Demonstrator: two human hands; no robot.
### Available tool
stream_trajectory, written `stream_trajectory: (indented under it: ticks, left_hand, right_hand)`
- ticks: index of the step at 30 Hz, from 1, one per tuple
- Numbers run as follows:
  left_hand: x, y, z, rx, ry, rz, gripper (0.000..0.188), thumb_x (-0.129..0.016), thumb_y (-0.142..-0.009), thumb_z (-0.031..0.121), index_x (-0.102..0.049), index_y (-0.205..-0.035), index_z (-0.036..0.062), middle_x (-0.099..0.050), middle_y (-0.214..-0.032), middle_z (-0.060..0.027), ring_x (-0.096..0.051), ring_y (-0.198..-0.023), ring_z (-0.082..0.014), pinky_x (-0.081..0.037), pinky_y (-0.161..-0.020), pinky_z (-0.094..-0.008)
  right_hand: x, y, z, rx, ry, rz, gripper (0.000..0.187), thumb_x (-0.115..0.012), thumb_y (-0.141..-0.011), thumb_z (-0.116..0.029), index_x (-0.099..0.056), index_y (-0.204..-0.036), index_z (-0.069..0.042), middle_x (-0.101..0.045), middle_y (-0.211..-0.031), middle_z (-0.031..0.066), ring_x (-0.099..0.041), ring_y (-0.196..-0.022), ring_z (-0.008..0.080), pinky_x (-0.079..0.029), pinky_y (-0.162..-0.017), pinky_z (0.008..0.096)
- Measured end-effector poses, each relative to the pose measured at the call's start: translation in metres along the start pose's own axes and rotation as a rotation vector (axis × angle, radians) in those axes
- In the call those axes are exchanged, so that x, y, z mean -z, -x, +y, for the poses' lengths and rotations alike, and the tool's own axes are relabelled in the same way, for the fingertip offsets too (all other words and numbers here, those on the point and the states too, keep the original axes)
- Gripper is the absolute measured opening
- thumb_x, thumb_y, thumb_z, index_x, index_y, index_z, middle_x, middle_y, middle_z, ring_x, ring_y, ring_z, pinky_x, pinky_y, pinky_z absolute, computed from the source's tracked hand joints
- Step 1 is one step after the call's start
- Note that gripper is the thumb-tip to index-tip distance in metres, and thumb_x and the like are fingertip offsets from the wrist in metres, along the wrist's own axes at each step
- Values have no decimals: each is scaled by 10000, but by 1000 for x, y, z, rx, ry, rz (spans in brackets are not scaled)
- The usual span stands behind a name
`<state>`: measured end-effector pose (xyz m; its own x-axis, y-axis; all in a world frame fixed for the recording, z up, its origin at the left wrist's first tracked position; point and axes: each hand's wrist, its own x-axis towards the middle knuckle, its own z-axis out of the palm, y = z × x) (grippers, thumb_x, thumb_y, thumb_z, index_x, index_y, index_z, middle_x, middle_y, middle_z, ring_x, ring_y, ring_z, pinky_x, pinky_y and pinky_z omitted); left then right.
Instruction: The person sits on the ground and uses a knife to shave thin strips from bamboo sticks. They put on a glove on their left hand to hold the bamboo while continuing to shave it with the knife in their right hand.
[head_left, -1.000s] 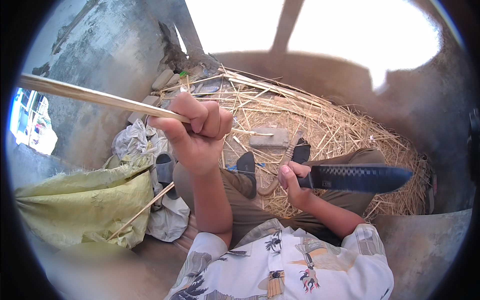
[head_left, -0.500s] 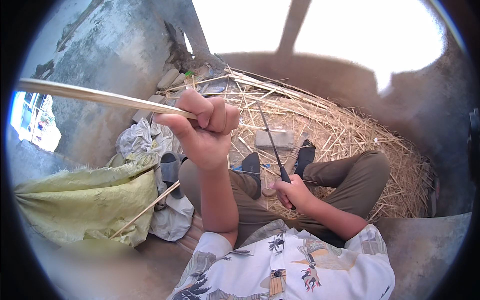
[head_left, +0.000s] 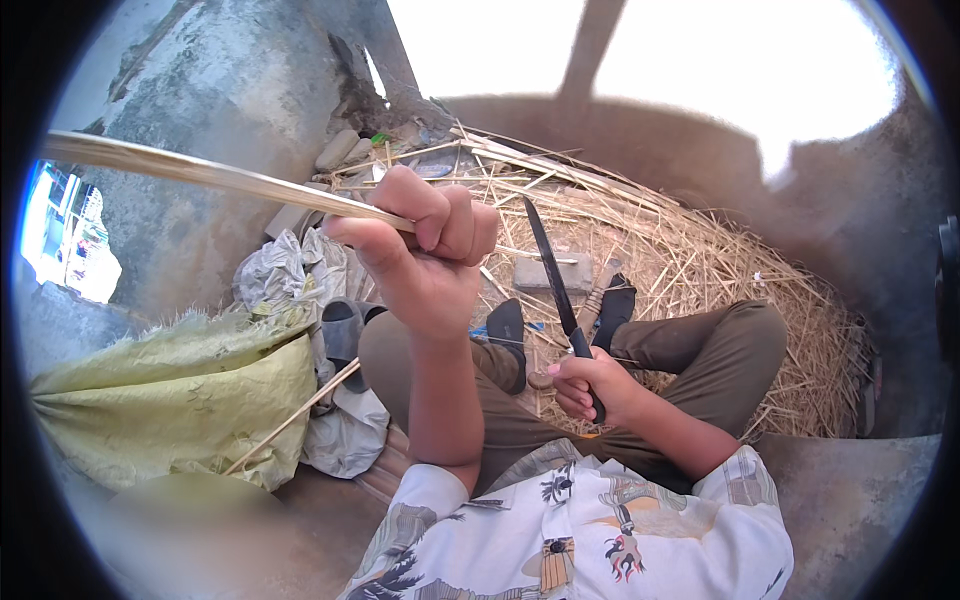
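My left hand [head_left: 430,245] is raised and closed round the end of a pale split bamboo strip [head_left: 220,180]. From my fingers the strip runs out toward the far left, tilted slightly. A black-handled knife [head_left: 549,262] is gripped in my right hand [head_left: 600,385], lower down in front of my lap. Its long dark blade points up and away, apart from the strip. The blade's tip is right of my left hand.
Shavings and split strips [head_left: 690,270] cover the floor ahead. A grey brick [head_left: 553,275] lies near my socked feet. At left are a yellow-green sack [head_left: 180,400], a whitish sack [head_left: 345,440], a dark slipper [head_left: 343,335] and a thin stick [head_left: 292,418]. Walls [head_left: 230,100] stand close.
My left hand has shifted slightly right with the bamboo strip. The knife has turned in my right hand, so more of the blade's broad side shows.
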<state>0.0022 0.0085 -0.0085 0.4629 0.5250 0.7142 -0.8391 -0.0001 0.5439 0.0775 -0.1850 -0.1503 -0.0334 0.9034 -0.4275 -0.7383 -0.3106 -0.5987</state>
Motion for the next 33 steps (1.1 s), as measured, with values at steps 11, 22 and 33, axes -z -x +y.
stream_trajectory:
  ticks: [11, 22, 33]
  left_hand:
    - [3, 1, 18, -19, 44, -39, 597, -327, -961, 709, -289, -733, 158, -192, -498, 54, -97, -412, -63, -86, -382, -275]
    - [-14, 8, 18, 32, -3, 24, 678, -329, -916, 761, -316, -715, 113, -215, -516, 49, -111, -446, -53, -111, -410, -265]
    - [-15, 10, 10, -1, -7, 86, 651, -352, -952, 703, -315, -707, 101, -206, -544, 56, -136, -457, -51, -116, -415, -266]
  right_hand:
    - [-16, 16, -7, 474, 643, -110, 443, -557, -1000, -194, -436, -592, -73, -416, -474, 7, -419, -416, 94, -319, -429, 265]
    - [45, -42, 44, -313, -256, 329, 291, -586, -865, -138, -389, -652, -153, -406, -536, -20, -382, -396, 118, -329, -359, 291]
    - [-10, -19, 17, 369, 782, 451, 306, -647, -920, -275, -580, -778, -13, -596, -623, 56, -531, -482, 138, -435, -488, 302]
